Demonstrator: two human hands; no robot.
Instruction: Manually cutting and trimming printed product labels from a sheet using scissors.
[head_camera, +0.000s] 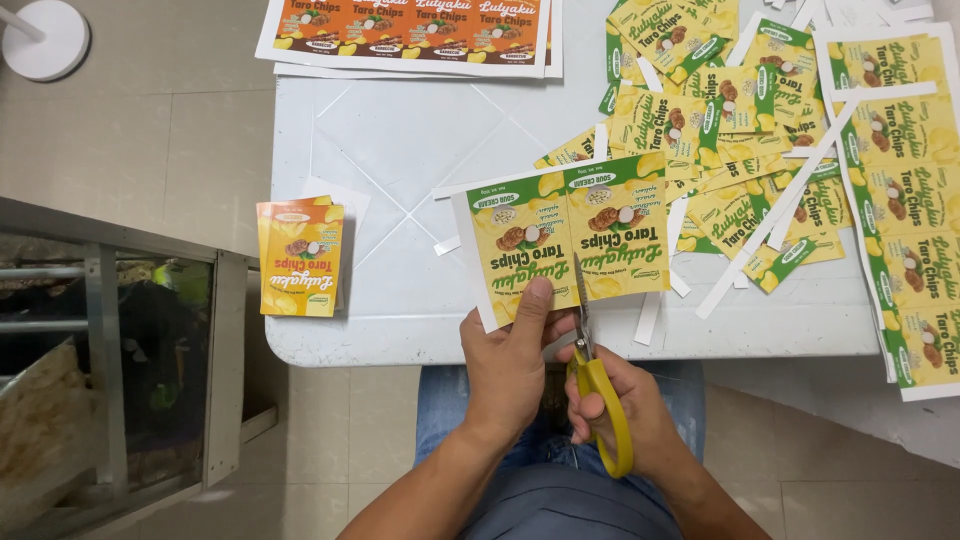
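- Left hand (510, 355) pinches green-yellow label sheet (565, 235), frame centre, over worktop (400, 140) edge.
- Right hand (625, 405), grip closed round yellow scissors (592, 350), blades partway in.
- Done: cut labels (700, 110) piled upper right; uncut strip (905, 200) far right left.

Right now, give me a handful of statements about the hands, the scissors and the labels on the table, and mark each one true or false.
1. The right hand holds yellow-handled scissors. True.
2. The left hand rests flat on the bare table, touching nothing else. False: it pinches the green and yellow label sheet at its near edge, thumb on top.
3. The scissor blades point away from the person, into the sheet between its two printed labels. True.
4. The small orange label stack lies at the right end of the table. False: it sits at the left edge.
5. Cut green labels and white paper strips lie piled to the right of the sheet. True.
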